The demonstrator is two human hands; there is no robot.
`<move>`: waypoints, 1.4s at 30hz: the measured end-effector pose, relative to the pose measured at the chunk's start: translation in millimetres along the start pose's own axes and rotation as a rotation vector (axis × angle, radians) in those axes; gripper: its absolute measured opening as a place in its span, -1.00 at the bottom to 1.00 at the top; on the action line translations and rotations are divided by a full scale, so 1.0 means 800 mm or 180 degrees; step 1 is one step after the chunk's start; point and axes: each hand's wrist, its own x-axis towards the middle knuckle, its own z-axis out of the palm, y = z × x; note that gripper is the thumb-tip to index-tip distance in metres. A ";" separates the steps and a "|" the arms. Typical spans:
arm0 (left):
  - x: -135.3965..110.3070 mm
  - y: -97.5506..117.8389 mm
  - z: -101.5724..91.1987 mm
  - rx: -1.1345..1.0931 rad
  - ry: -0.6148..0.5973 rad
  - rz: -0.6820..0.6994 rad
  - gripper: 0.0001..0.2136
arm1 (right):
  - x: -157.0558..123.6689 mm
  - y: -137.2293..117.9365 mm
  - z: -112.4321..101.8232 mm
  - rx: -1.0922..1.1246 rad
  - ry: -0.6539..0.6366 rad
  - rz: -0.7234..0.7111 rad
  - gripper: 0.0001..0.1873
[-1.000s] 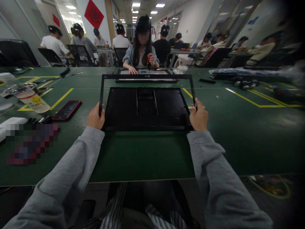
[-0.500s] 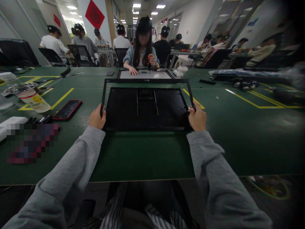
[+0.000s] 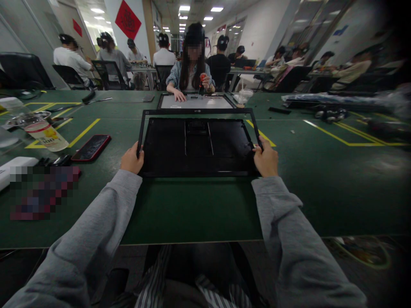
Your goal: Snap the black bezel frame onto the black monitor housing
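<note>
A thin black monitor frame point(image 3: 196, 112) is tilted a little above a black monitor back cover point(image 3: 195, 145) that lies flat on the green table point(image 3: 192, 209). My left hand point(image 3: 131, 159) is closed round the frame's left bar. My right hand point(image 3: 266, 160) is closed round its right bar. The frame's near edge rests at the cover's front edge, while its far edge sits slightly raised.
A red-cased phone point(image 3: 90, 147), a labelled plastic bottle point(image 3: 43, 132) and a white box point(image 3: 14, 164) lie at the left. Across the table a person point(image 3: 192, 64) works on a white panel point(image 3: 195, 102). More people sit behind. Dark parts point(image 3: 327, 113) lie at the far right.
The frame's far edge has come down toward the back cover, from steeply raised to nearly flat. Both hands kept their grip on its side bars.
</note>
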 end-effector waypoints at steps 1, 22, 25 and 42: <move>0.000 0.000 0.000 0.0034 -0.0029 -0.0008 -0.51 | 0.000 0.000 0.000 -0.0009 -0.0014 0.0010 -0.45; 0.004 -0.022 0.017 0.0729 -0.0468 -0.0063 -0.44 | 0.005 0.016 0.008 -0.0027 -0.0146 -0.0128 -0.52; 0.004 -0.023 0.017 0.0711 -0.0449 -0.0033 -0.44 | 0.007 0.020 0.009 0.0065 -0.0105 -0.0156 -0.50; 0.003 -0.014 0.011 0.0600 -0.0370 0.0003 -0.43 | 0.005 0.017 0.007 0.0188 0.0096 -0.0242 -0.49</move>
